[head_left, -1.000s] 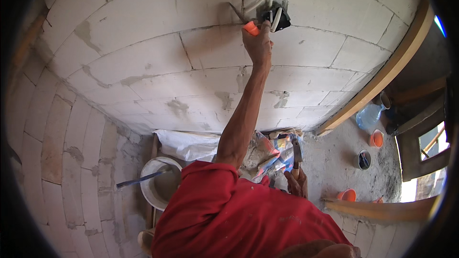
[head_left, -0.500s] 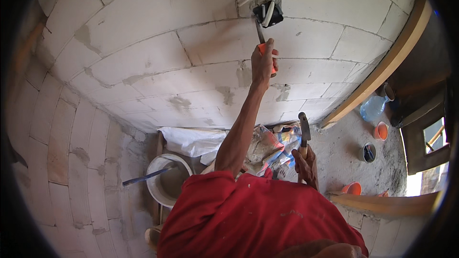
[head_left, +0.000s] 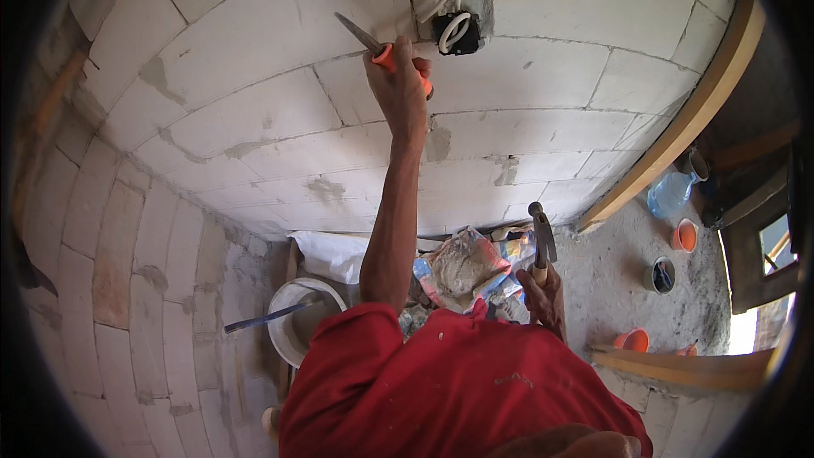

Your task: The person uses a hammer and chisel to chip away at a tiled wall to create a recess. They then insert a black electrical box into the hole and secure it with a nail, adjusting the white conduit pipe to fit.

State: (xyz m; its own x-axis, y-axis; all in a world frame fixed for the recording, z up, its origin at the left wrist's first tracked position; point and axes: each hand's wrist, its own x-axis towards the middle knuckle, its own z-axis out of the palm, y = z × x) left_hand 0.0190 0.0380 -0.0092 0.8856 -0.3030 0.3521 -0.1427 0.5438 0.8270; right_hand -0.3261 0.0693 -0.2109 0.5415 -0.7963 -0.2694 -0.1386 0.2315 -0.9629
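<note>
My left hand (head_left: 398,89), raised against the block wall, is closed around the orange handle of a tool with a narrow pointed metal blade (head_left: 359,32). The blade points up and left; its exact kind is hard to tell. Just right of that hand, a black electrical box (head_left: 458,34) sits in the wall with a white cable (head_left: 454,32) looped in it. Lower right, near my chest, my right hand (head_left: 544,297) grips a hammer (head_left: 543,233) by its wooden handle, head upward.
Below stand a white bucket (head_left: 280,331) with a blue bar (head_left: 259,321) across it and an opened bag of grey powder (head_left: 462,271). A wooden beam (head_left: 678,140) curves along the right. Beyond it are a water jug (head_left: 670,193), orange buckets (head_left: 684,236) and a dark bucket (head_left: 659,275).
My left hand has moved left with the orange-handled tool, taking the blade away from the electrical box and tilting it leftward. My right hand still holds the hammer in nearly the same place.
</note>
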